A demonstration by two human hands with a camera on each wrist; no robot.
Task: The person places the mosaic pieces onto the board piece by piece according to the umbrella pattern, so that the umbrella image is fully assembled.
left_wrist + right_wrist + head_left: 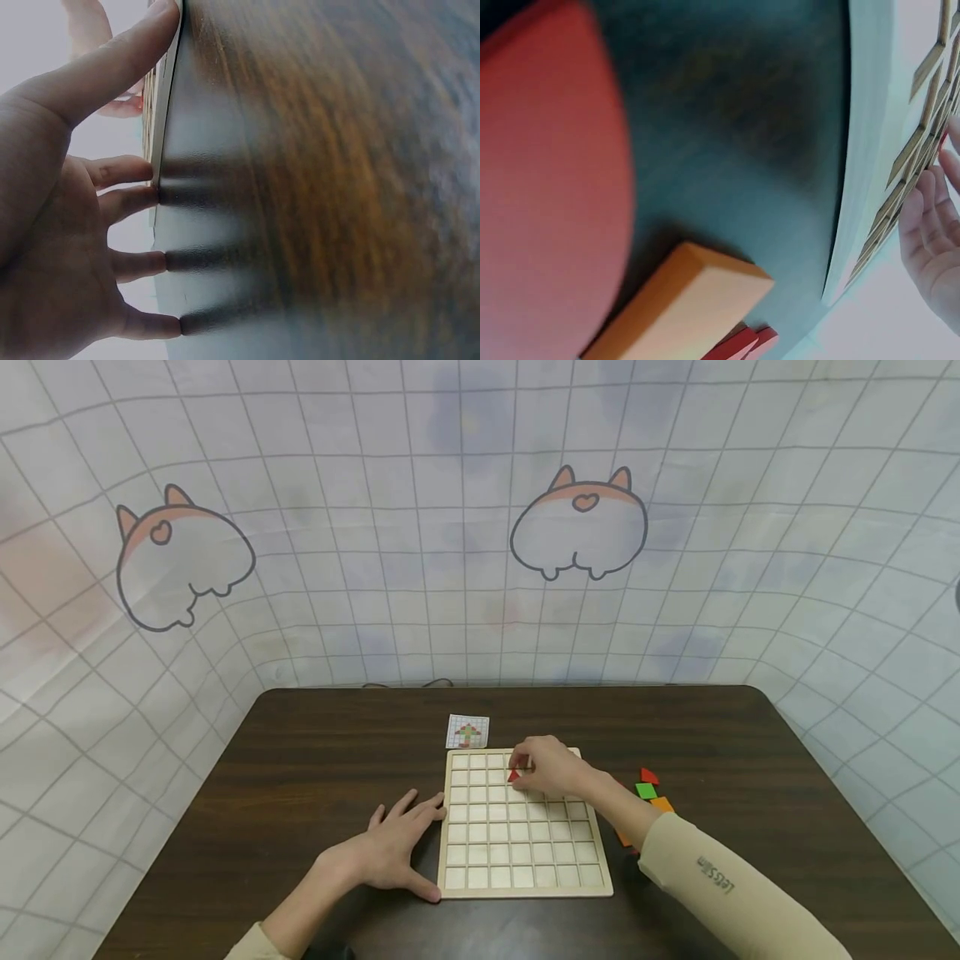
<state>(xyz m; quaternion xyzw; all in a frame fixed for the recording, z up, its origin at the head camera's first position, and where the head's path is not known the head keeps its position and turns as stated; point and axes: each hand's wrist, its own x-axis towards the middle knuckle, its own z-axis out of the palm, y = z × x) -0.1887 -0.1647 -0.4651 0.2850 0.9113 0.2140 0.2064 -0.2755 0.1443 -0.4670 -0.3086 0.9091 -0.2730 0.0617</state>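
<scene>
A pale wooden grid board (498, 832) lies on the dark table. My right hand (551, 767) is over its far rows, pinching a small red piece (513, 775) between thumb and fingers. The piece looks triangular, partly hidden by the fingers; whether it touches the board I cannot tell. Along the board's left side, my left hand (393, 852) spreads its fingers, thumb at the near left corner. In the left wrist view, the thumb (112, 64) and some fingertips meet the board's edge, while other fingertips rest on the tabletop.
Behind the board lies a small printed card (468, 732) with a green and red figure. Right of the board, partly under the right forearm, are loose pieces: a red one (648, 776), a green one (646, 791) and an orange block (697, 300) among them. A patterned curtain (465, 527) surrounds the table.
</scene>
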